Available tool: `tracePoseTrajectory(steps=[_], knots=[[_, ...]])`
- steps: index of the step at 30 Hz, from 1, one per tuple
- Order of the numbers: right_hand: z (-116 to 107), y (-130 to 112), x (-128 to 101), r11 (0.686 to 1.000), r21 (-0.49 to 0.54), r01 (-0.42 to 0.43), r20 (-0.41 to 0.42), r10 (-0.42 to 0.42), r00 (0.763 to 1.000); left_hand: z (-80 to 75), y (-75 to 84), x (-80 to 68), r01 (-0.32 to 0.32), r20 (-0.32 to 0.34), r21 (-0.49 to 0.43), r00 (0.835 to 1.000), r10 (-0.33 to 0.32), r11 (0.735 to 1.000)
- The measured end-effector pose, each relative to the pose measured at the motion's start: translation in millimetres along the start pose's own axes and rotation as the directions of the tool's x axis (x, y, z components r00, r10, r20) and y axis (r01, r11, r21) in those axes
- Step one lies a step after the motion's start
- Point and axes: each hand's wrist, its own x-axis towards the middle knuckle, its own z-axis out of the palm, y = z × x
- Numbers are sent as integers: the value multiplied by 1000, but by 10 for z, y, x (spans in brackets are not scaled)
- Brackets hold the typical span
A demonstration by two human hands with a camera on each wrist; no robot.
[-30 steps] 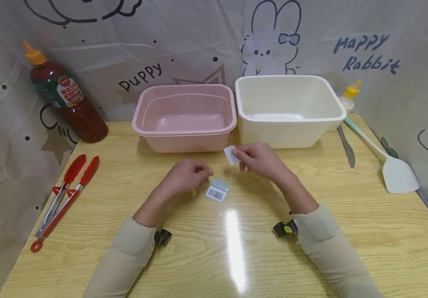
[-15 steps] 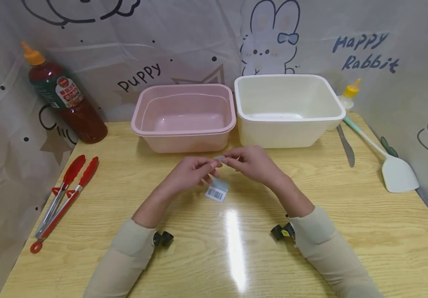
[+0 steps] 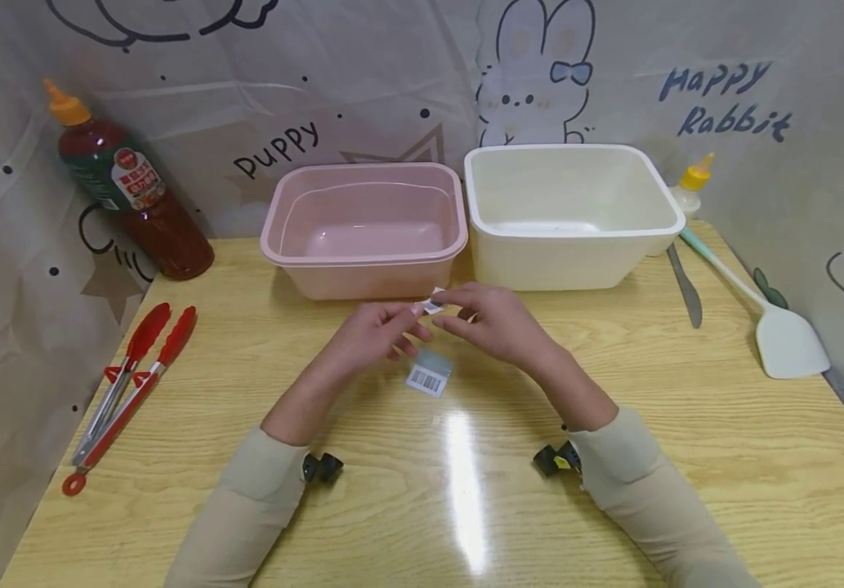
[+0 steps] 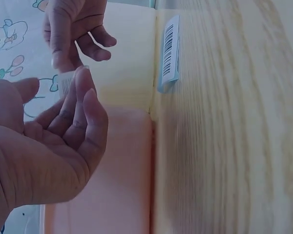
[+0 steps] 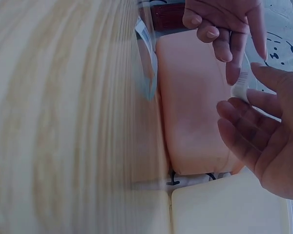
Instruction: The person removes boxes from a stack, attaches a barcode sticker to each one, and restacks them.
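Pink bin (image 3: pixel 363 279) and white bin (image 3: pixel 547 265) stand behind left hand (image 3: pixel 366 335) and right hand (image 3: pixel 495 324), fingers (image 5: pixel 264 102) touching a label (image 3: pixel 433 302), thumbs (image 5: pixel 276 79) parted.

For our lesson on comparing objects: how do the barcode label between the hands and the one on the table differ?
Place: the raised label is off the table, between the left hand and right hand; the table label lies on it.
Visibility: the raised label is partly covered; the table label's barcode shows clearly.
Edge: the table label has a bluish strip; none is clear on the raised label.
Shared: both show dark barcode lines on white.
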Motion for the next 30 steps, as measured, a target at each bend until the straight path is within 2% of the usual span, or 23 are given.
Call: tracePoseTrajectory(steps=[6, 10, 16, 20, 25, 30], knots=[[14, -43, -6, 993, 120, -1, -3, 2, 1000, -31, -22, 10, 28, -76, -62, 997, -32, 998], [27, -65, -10, 988, 156, -11, 5, 11, 1000, -65, -15, -1, 28, -94, -113, 995, -39, 993], [46, -67, -4, 980, 193, -51, -10, 54, 998, -142, -4, -13, 29, -98, -113, 994, -40, 993], [66, -70, 9, 954, 278, -110, -21, 121, 992, -213, -14, -34, 6, -77, -57, 997, -11, 998], [141, -96, 63, 899, 391, -195, -10, 216, 976, -288, -10, -75, -59, -20, 70, 998, 60, 996], [225, -123, 140, 867, 429, -253, -16, 287, 958, -360, -17, -82, -41, -69, 168, 996, 54, 985]])
